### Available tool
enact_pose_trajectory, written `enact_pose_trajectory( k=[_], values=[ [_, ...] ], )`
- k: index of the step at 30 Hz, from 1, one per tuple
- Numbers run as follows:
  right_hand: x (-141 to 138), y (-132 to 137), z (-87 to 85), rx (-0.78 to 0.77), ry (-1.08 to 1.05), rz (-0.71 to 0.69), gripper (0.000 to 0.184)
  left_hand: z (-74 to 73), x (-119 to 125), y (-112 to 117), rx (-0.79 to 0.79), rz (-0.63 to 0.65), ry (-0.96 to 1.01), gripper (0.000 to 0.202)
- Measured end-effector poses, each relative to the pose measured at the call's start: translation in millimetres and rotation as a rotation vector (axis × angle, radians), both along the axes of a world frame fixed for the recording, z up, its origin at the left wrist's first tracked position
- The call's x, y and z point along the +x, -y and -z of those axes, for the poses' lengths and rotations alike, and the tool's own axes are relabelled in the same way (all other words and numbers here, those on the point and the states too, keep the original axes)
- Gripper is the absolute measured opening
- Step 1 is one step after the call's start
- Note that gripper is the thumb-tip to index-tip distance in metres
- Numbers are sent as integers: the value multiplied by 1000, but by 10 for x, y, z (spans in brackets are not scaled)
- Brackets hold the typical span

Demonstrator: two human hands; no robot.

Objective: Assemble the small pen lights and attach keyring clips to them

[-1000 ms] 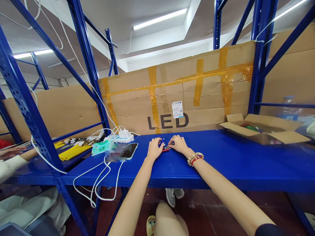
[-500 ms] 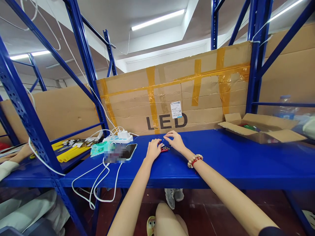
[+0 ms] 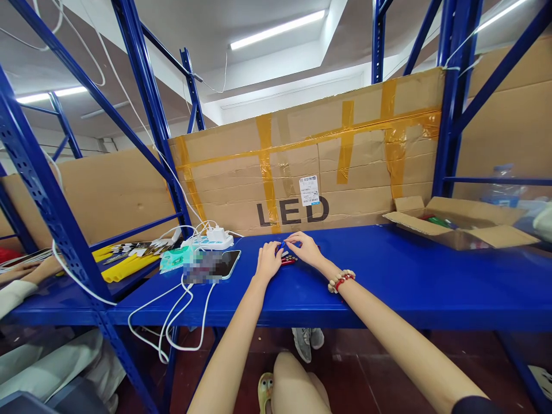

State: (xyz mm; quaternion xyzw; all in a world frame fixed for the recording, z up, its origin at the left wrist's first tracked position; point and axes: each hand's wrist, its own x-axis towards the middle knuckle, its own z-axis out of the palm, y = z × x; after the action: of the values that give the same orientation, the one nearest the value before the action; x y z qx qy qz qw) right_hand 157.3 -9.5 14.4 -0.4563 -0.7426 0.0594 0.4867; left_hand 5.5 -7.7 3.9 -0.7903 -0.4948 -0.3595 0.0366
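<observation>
My left hand [image 3: 269,260] is closed above the blue tabletop, fingers curled round a small blue piece [image 3: 283,245] with a slim shape. From the other side my right hand [image 3: 305,248], wearing a beaded bracelet on its wrist, pinches at the same piece with thumb and forefinger. Its exact kind is too small to make out. Just below the fingers lie several small red pieces with silvery ends [image 3: 288,260], side by side on the table and partly covered by my hands.
A phone [image 3: 228,265], a green packet [image 3: 175,260] and a power strip [image 3: 207,246] with white cables stand at left. An open cardboard box [image 3: 448,224] sits at right. Cardboard [image 3: 366,161] walls the back. A co-worker's hand [image 3: 45,269] shows at far left.
The fingers of my right hand have shifted slightly left, and the blue piece shows more plainly between both hands. The co-worker's hand at far left has moved a little.
</observation>
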Motion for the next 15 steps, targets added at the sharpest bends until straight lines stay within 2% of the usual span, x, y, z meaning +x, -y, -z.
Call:
enact_pose_trajectory(
  k=[3,6,11,15],
  values=[
    [50,19,-5,-80,79,180,24,-16,5,11,0,-21,30,15],
    [118,11,30,-170,276,340,25,-26,6,17,-6,-18,49,14],
    [178,-59,112,-304,434,373,29,-28,-7,28,-24,8,50,12],
    [189,-109,141,-281,442,380,28,-16,-13,25,-17,24,65,15]
  ],
)
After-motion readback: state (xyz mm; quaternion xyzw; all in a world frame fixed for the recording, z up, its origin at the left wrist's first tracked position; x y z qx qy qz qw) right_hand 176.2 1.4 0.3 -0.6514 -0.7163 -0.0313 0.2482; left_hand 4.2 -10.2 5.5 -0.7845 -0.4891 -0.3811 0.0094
